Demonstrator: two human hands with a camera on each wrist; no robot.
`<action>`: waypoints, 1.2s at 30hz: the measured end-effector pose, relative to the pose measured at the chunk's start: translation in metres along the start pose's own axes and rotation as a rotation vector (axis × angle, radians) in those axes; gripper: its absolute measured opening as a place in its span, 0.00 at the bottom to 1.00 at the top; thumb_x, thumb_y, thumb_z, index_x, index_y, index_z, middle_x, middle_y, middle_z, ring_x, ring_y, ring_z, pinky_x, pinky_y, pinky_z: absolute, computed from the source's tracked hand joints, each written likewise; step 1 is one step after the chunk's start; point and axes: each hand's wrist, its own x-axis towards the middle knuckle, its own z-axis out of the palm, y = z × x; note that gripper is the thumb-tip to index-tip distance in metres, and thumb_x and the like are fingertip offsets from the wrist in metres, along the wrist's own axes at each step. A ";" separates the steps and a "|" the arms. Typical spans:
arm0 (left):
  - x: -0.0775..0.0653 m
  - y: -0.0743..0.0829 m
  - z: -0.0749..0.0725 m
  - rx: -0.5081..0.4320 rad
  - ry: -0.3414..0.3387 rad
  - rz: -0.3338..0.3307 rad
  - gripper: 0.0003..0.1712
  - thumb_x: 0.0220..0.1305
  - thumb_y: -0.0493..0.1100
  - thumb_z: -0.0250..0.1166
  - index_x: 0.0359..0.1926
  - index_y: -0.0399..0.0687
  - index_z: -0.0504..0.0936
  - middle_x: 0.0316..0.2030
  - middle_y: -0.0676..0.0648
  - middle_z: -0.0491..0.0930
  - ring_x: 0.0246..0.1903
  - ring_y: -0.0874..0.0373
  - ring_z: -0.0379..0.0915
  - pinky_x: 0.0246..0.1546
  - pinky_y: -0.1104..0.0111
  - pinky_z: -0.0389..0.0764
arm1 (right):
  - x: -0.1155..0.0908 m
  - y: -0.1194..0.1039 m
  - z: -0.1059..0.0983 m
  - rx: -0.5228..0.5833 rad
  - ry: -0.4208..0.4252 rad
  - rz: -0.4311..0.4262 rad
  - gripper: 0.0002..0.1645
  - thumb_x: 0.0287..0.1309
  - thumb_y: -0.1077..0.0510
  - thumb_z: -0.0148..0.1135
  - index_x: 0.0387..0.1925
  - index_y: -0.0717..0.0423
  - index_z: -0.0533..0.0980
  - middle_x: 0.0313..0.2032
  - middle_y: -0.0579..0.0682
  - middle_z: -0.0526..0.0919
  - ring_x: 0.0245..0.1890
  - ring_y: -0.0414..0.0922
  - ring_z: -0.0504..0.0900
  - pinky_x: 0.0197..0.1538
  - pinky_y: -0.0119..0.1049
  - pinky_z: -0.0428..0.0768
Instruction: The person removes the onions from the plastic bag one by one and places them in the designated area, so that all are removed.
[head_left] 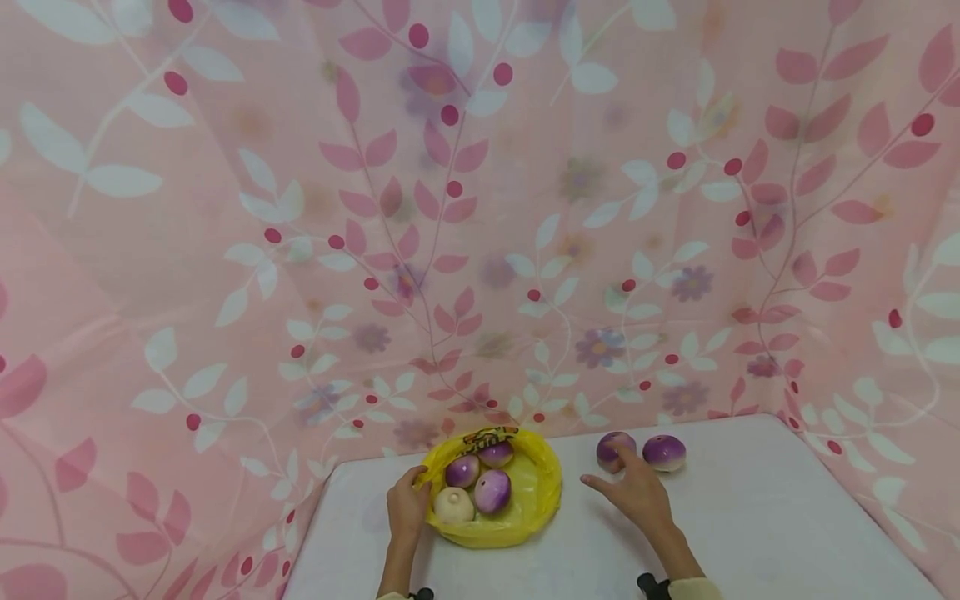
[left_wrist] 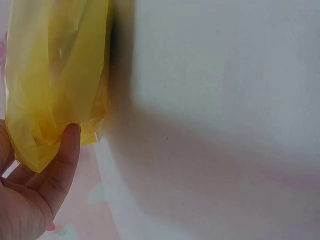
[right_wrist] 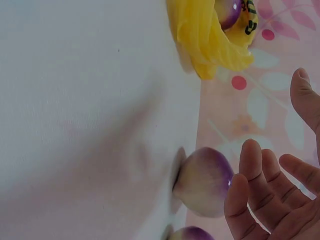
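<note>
A yellow plastic bag (head_left: pixel 551 500) stands on the table with its mouth spread wide. Inside it lie several purple-and-white turnips (head_left: pixel 492 492), one with its pale side (head_left: pixel 454 505) up. My left hand (head_left: pixel 407 506) holds the bag's left side; in the left wrist view, fingers (left_wrist: pixel 65 155) and thumb lie on either side of the plastic. To the right, two more turnips sit side by side, a nearer-to-the-bag one (head_left: pixel 609 450) and an outer one (head_left: pixel 665 453). My right hand (head_left: pixel 639 492) is by the first, thumb spread away from loosely bent fingers (right_wrist: pixel 250 160), nothing in its grasp.
The white-covered table (head_left: pixel 750 517) has its far edge close behind the bag and turnips. A pink curtain (head_left: pixel 480 250) with leaves and flowers hangs behind the table and along its sides. Dark wrist straps (head_left: pixel 654 586) show at the sleeves.
</note>
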 end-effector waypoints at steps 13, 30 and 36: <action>0.000 -0.004 0.001 0.017 0.001 0.037 0.14 0.53 0.28 0.72 0.42 0.37 0.86 0.40 0.37 0.85 0.43 0.39 0.81 0.45 0.47 0.80 | -0.005 -0.020 0.023 0.034 -0.030 -0.026 0.47 0.40 0.34 0.77 0.60 0.50 0.74 0.35 0.45 0.80 0.18 0.40 0.70 0.21 0.34 0.70; -0.001 -0.002 -0.002 0.018 0.016 0.054 0.13 0.52 0.27 0.71 0.42 0.36 0.86 0.39 0.37 0.85 0.43 0.39 0.81 0.45 0.47 0.80 | -0.011 -0.045 0.052 0.034 -0.091 -0.085 0.48 0.39 0.32 0.76 0.61 0.49 0.73 0.34 0.43 0.80 0.25 0.40 0.70 0.25 0.35 0.70; -0.001 -0.001 -0.001 0.007 0.010 0.049 0.13 0.53 0.27 0.71 0.42 0.36 0.86 0.39 0.37 0.85 0.43 0.38 0.81 0.45 0.47 0.80 | -0.011 -0.051 0.062 0.020 -0.124 -0.099 0.49 0.38 0.30 0.75 0.60 0.48 0.73 0.35 0.43 0.80 0.26 0.40 0.70 0.27 0.35 0.71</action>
